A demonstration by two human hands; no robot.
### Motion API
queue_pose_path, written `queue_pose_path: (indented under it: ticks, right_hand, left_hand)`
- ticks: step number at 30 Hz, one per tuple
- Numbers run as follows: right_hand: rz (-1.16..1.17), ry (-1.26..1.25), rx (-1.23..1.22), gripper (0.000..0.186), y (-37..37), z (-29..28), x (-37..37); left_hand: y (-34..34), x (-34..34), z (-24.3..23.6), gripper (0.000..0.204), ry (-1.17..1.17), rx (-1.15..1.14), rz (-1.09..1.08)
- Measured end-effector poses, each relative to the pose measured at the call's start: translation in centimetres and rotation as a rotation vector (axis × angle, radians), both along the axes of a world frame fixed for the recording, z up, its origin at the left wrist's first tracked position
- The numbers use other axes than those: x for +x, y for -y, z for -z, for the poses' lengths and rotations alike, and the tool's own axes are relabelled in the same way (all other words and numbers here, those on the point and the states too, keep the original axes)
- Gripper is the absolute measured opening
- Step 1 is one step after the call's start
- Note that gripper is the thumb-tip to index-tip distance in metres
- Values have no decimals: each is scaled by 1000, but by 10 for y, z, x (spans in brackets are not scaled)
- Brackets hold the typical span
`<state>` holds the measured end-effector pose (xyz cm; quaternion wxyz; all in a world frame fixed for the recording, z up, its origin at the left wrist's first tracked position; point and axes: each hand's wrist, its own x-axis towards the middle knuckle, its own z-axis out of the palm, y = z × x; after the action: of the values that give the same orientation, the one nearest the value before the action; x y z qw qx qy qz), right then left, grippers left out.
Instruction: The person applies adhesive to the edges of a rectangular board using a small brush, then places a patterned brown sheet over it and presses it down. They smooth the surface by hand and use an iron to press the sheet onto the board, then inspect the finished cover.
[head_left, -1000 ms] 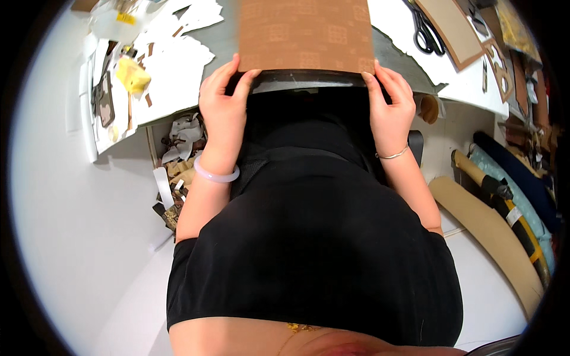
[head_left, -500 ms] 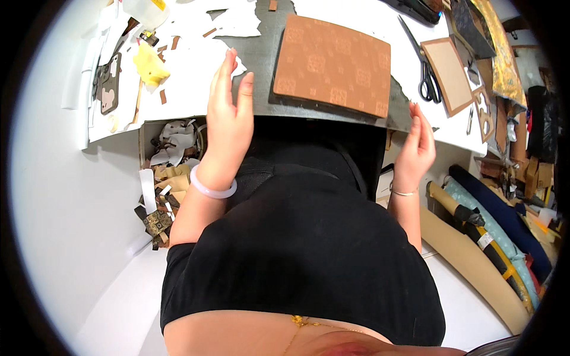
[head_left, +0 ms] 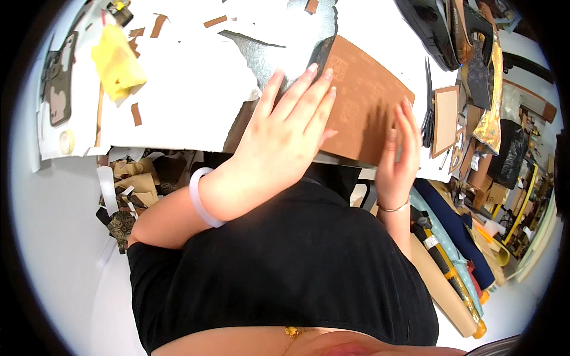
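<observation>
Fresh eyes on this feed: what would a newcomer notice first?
Probably the rectangular brown patterned panel at the near edge of the white-topped workbench, with the bare left hand spread over its left edge and the bare right hand by its right edge. Next, likely the bright yellow irregular lump at the upper left, right of the grey phone-shaped object with pale patches.

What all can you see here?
table: one, white and grey, top
board: one, brown, upper centre
phone: one, grey, far left
lump: one, yellow, beside phone
scraps: several, brown, upper left
ring: one, cream, below phone
scissors: one, black, right of board
panel: one, tan, right of scissors
offcuts: many, mixed, below table
rolls: several, mixed, lower right
bag: one, black, far right
shirt: one, black, bottom centre
left hand: one, bare, board's left
right hand: one, bare, board's right
</observation>
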<state>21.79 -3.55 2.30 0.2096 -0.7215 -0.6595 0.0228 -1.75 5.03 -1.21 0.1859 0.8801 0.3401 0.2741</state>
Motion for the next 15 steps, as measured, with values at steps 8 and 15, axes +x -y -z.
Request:
queue_pose_path:
  ticks: [8, 15]
  right_hand:
    - [-339, 100, -98, 51, -98, 9, -28]
    - [-311, -38, -83, 51, -116, 32, -27]
  left_hand:
    - [-11, -26, 13, 63, 41, -200, 60]
    - [-15, -28, 29, 60, 56, -234, 93]
